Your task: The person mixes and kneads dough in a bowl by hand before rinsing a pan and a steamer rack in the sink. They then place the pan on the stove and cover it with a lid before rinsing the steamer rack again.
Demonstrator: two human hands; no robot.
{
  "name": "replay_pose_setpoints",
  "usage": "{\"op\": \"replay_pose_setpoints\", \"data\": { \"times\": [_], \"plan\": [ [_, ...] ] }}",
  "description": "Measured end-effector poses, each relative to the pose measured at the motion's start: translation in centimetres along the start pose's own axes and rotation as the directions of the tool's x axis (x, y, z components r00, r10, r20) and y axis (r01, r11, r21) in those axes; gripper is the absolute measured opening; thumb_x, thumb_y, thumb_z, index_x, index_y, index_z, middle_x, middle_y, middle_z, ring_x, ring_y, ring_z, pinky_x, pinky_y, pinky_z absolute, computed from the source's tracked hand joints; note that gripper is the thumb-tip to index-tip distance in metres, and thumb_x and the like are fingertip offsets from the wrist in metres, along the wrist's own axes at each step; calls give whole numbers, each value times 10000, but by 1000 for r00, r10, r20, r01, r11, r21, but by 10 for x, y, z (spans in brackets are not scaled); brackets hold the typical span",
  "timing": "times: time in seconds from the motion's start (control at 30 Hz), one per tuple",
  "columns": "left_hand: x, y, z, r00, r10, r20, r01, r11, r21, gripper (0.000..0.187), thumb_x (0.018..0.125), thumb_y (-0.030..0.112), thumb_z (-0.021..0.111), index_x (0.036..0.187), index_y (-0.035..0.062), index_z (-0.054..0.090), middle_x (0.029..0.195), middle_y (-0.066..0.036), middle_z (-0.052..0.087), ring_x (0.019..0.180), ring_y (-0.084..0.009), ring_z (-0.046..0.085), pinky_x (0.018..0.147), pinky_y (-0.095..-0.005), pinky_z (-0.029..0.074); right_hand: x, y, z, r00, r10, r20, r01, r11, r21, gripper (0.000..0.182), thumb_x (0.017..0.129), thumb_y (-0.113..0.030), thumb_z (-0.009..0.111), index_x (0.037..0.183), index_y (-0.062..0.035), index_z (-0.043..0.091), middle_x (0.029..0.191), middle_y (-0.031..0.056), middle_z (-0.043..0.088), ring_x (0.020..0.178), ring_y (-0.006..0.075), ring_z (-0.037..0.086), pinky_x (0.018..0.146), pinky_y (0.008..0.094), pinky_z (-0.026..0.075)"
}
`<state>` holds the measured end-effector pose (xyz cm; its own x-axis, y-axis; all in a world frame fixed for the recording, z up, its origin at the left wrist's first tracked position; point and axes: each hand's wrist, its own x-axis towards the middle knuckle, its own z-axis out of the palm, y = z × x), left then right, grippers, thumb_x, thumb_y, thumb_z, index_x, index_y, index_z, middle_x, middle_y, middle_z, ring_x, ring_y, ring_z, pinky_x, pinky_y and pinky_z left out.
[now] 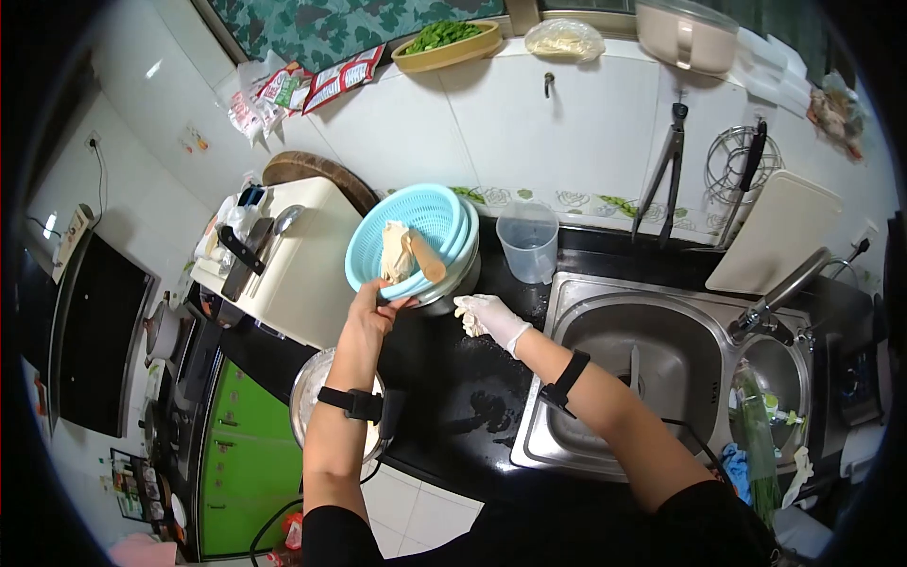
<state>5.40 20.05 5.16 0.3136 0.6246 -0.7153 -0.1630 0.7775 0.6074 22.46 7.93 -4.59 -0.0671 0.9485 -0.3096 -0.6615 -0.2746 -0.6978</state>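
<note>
My bare left hand (376,310) is closed on the lower rim of a light blue plastic colander (416,203), its fingers curled at the edge. The colander is stacked with others on a metal bowl (463,283) and tilts towards me. Inside lie a crumpled off-white piece (395,253), cloth-like in look, and a short wooden rod (428,259) that leans over the rim. To the right, my right hand (493,319) wears a thin white glove. Its fingers are closed around a pale, doughy lump (470,324), held over the black counter (463,387).
A clear measuring jug (527,244) stands behind my right hand, left of the steel sink (652,331). A cream box (307,255) with knives and a ladle lies on the left. Below my left forearm is a metal bowl of white powder (312,397).
</note>
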Motion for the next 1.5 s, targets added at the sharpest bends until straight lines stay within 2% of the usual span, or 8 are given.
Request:
{"op": "replay_pose_setpoints", "data": {
  "times": [0.17,0.33,0.53,0.87,1.03,1.2,1.4,1.5],
  "plan": [
    [-38,12,14,977,214,17,-214,975,53,380,708,118,456,1054,-38,453,827,-293,579,546,-235,626,260,-124,302,12,-2,12,995,-91,34,96,970,-224,201,821,-217,563,794,-18,546,526,0,457,435,110,446,420,243,372],
    [-83,30,35,930,368,-10,-366,927,77,247,666,60,485,899,-18,503,700,-150,596,426,-188,568,259,-137,330,9,2,10,991,-123,-56,109,972,-209,248,763,-271,599,753,-27,558,536,14,465,410,112,431,404,243,361],
    [-102,39,49,921,389,1,-388,920,55,314,670,68,482,945,-83,472,740,-223,596,481,-231,604,249,-131,335,23,-13,22,967,-75,-243,58,995,-76,427,814,-411,550,713,4,543,471,13,405,353,124,387,353,253,315],
    [-109,30,45,920,390,24,-391,920,24,313,665,73,530,939,-69,478,745,-168,600,466,-197,600,261,-124,360,26,-19,39,918,-117,-378,12,963,-269,326,835,-234,492,584,-27,521,500,68,497,337,133,405,318,270,290],
    [-83,24,25,944,324,69,-328,944,50,279,685,79,513,936,-40,484,743,-158,605,495,-210,614,264,-129,351,-51,-9,16,917,-115,-381,-51,916,-397,308,762,-219,508,554,7,514,443,80,468,323,156,410,318,289,299],
    [-58,-7,18,975,224,9,-224,972,74,328,705,90,484,1007,-37,464,808,-277,593,448,-208,583,269,-132,358,-177,10,-12,953,-59,-296,-110,845,-524,304,771,-194,529,587,47,555,447,89,486,335,140,429,337,280,321],
    [18,-49,-9,999,36,17,-36,998,46,358,725,115,468,1056,-21,452,893,-343,550,554,-293,624,265,-154,375,-252,26,-14,896,-48,-442,-240,784,-572,294,764,-197,541,596,43,558,480,75,504,371,124,450,362,256,341],
    [40,-63,-11,979,-11,-201,10,1000,-7,250,726,118,492,951,10,514,714,-149,586,460,-293,579,255,-183,346,-254,37,-24,932,-106,-346,-138,779,-612,311,771,-218,542,587,33,552,468,62,493,358,113,437,346,250,337]
  ]
}}
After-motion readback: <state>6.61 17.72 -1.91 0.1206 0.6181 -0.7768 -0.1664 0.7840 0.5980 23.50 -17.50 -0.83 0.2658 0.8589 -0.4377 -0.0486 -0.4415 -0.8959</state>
